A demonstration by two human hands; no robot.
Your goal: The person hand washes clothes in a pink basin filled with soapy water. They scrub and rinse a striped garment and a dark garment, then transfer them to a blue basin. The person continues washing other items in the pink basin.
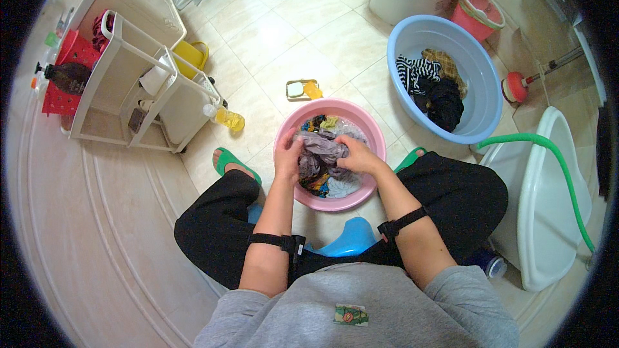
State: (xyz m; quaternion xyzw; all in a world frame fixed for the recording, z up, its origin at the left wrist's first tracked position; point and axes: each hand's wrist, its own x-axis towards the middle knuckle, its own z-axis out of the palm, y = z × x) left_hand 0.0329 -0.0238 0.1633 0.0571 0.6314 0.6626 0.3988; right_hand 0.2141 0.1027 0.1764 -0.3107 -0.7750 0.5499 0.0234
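Over a pink basin [335, 204] on the floor between my feet, both hands grip a bunched grey garment [320, 147]. My left hand [288, 154] holds its left side, fingers curled into the wet-looking cloth. On the other side, my right hand [358, 156] pinches the fabric between thumb and fingers. Beneath the garment lie more clothes, among them a dark patterned cloth [314, 185] and a pale blue one [345, 186]. Just beyond the basin's rim sits a small tray [295, 98] with a whitish soap bar [294, 89] and an orange piece [313, 90] beside it.
A larger blue basin [479, 130] with dark and striped clothes stands at right. Farther right are a white tub [538, 219], a green hose [548, 144] and a red plunger [515, 87]. At left stand a white shelf rack [122, 67] and a bottle of yellow liquid [230, 119].
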